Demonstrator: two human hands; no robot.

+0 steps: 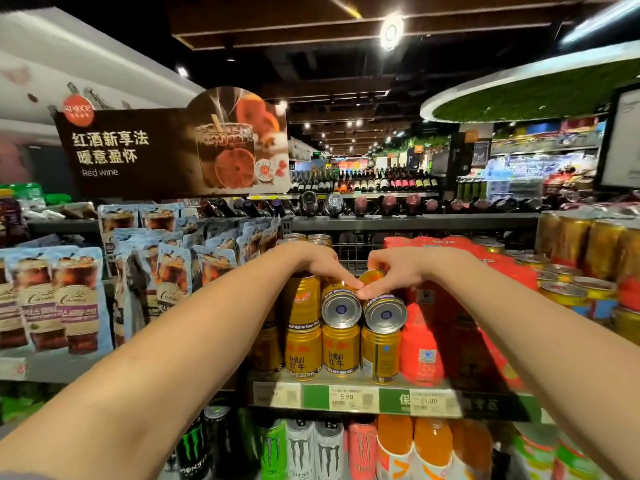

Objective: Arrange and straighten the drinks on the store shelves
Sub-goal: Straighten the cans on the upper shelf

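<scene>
Gold Red Bull cans fill the middle shelf (pixel 356 398). Two of them lie tipped on top of the upright row, bases facing me: a left tilted can (pixel 341 308) and a right tilted can (pixel 384 313). My left hand (pixel 320 263) grips the left tilted can from above. From the other side, my right hand (pixel 393 268) holds the right tilted can the same way. The fingertips of both hands meet between the two cans. Upright gold cans (pixel 341 351) stand below them at the shelf front.
Red shrink-wrapped multipacks (pixel 420 355) sit right of the cans, more gold cans (pixel 568 289) beyond. Hanging drink pouches (pixel 78 299) fill the left. Monster cans (pixel 301 448) and orange bottles (pixel 433 445) stand on the shelf below. Wine bottles (pixel 363 183) line the far shelf.
</scene>
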